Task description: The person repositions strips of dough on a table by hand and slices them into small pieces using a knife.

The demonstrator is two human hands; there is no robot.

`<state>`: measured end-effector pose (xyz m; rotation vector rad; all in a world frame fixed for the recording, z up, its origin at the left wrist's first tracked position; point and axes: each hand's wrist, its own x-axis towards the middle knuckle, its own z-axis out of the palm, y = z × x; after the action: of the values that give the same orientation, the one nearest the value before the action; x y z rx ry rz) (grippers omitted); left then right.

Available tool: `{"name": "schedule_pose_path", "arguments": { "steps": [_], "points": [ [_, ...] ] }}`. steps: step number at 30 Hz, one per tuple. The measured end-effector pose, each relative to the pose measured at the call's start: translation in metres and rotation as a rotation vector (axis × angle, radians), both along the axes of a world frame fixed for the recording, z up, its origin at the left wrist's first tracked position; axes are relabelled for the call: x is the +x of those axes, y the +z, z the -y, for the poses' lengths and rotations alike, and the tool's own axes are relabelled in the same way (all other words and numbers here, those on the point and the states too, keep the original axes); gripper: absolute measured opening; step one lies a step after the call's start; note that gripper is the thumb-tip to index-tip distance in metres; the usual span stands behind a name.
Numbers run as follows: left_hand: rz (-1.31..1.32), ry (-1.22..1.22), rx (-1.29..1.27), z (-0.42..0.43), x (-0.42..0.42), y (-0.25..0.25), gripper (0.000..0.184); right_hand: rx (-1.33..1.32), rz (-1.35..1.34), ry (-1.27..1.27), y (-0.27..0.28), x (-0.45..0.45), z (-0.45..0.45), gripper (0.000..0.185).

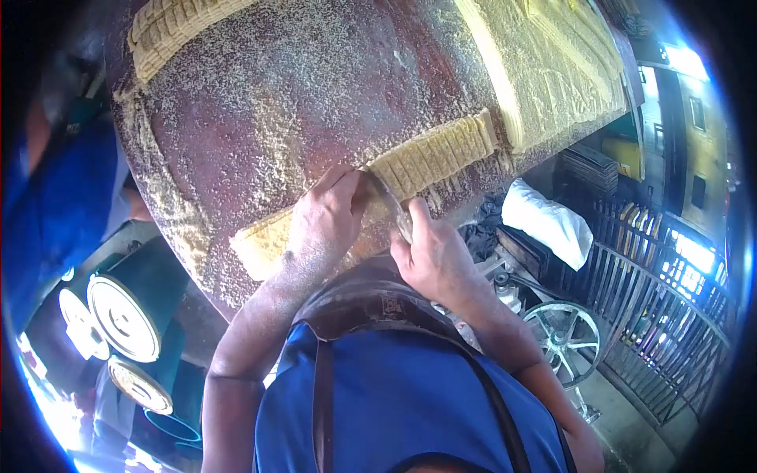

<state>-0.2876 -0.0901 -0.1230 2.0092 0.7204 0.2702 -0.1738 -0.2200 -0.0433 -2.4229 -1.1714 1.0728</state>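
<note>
A long strip of pale yellow dough (435,154) lies along the table's near edge, its right part marked by several close crosswise cuts. Its left end (264,241) looks smooth. My right hand (436,256) is closed around the handle of a knife, and the knife's blade (385,192) stands across the strip. Just left of the blade, my left hand (322,219) presses on the strip with bent fingers held together. My fingers partly hide the strip's middle.
Crumbs cover the dark red table (371,71). More scored dough lies at the upper left (177,27) and right (552,79). Lidded bins (122,315) and a person in blue (55,205) are at left. A spoked wheel (561,340) and metal railing (662,307) stand at right.
</note>
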Motion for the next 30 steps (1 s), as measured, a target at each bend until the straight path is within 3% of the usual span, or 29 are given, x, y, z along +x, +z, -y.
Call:
{"name": "schedule_pose_path", "arguments": {
  "steps": [4, 7, 10, 11, 12, 14, 16, 18, 20, 23, 28, 30],
  "points": [
    [0.026, 0.008, 0.019, -0.002, 0.001, 0.000, 0.026, -0.100, -0.096, 0.016, 0.019, 0.005, -0.011, 0.034],
    [-0.021, 0.004, -0.010, -0.001, 0.001, -0.001, 0.024, -0.058, 0.017, 0.003, -0.056, 0.003, -0.032, 0.033],
    [0.007, 0.033, 0.053, 0.001, 0.002, -0.001, 0.022, 0.035, 0.019, 0.006, -0.050, 0.004, -0.034, 0.033],
    [0.015, 0.032, 0.072, 0.001, 0.002, -0.003, 0.022, -0.042, -0.019, 0.041, -0.044, 0.008, -0.031, 0.039],
    [0.046, 0.028, 0.071, -0.001, 0.003, -0.006, 0.023, -0.020, -0.009, 0.051, -0.041, 0.011, -0.027, 0.039],
    [0.053, 0.032, 0.062, 0.003, -0.003, -0.003, 0.023, 0.298, 0.122, 0.089, -0.039, 0.000, -0.005, 0.049],
    [0.040, 0.047, 0.048, 0.004, -0.005, 0.005, 0.025, 0.306, 0.105, 0.091, -0.045, 0.001, -0.001, 0.056],
    [0.004, 0.055, 0.080, 0.007, -0.014, 0.007, 0.025, 0.116, 0.106, 0.072, -0.053, 0.001, 0.000, 0.053],
    [-0.014, 0.049, 0.043, 0.003, -0.016, 0.003, 0.025, 0.026, 0.089, 0.054, -0.028, 0.003, -0.012, 0.047],
    [-0.019, 0.010, 0.110, 0.000, -0.015, 0.001, 0.028, 0.246, 0.142, 0.050, -0.005, -0.003, -0.002, 0.045],
    [0.026, -0.020, 0.052, -0.004, -0.017, -0.001, 0.025, 0.226, 0.216, 0.065, 0.005, -0.029, 0.014, 0.045],
    [0.050, -0.043, 0.058, -0.007, -0.017, -0.001, 0.022, 0.093, 0.132, 0.037, 0.018, -0.032, 0.014, 0.047]
  ]
}}
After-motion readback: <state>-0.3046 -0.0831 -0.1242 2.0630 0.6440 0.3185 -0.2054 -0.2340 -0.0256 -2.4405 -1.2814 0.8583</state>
